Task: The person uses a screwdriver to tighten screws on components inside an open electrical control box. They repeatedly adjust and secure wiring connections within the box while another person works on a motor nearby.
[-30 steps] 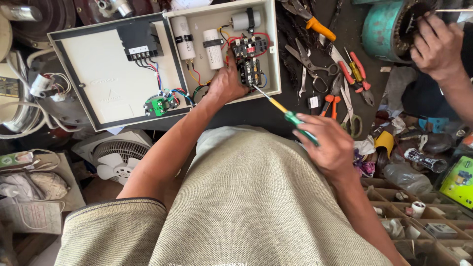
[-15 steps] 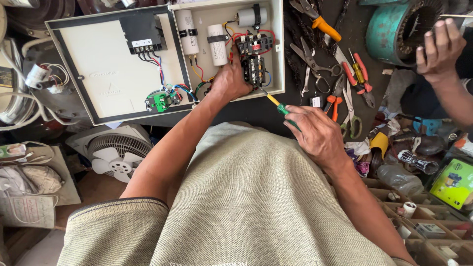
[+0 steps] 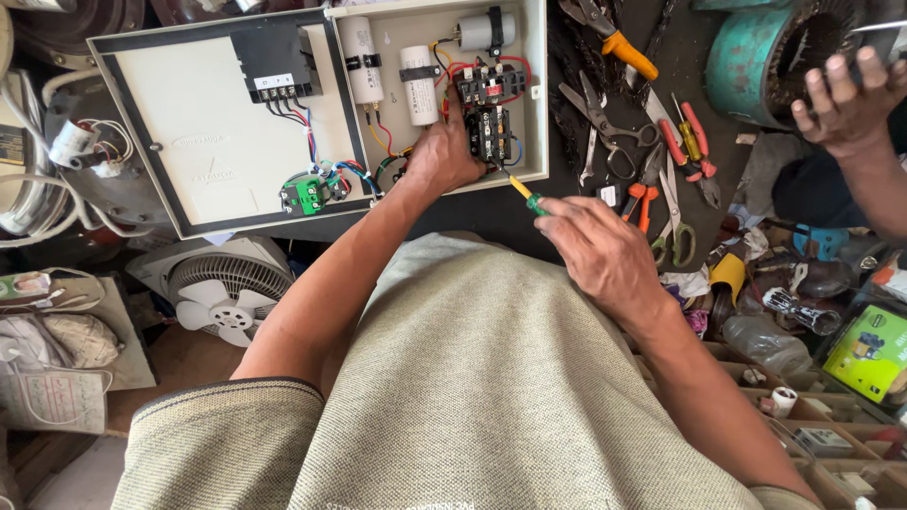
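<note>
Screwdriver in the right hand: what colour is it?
Yellow shaft, green handle: screwdriver, gripped by the right hand; head view.

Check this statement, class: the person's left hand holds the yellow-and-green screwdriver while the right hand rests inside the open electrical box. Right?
Not quite: the hands are swapped. The head view shows the right hand holding the screwdriver, while the left hand rests inside the open electrical box.
</note>
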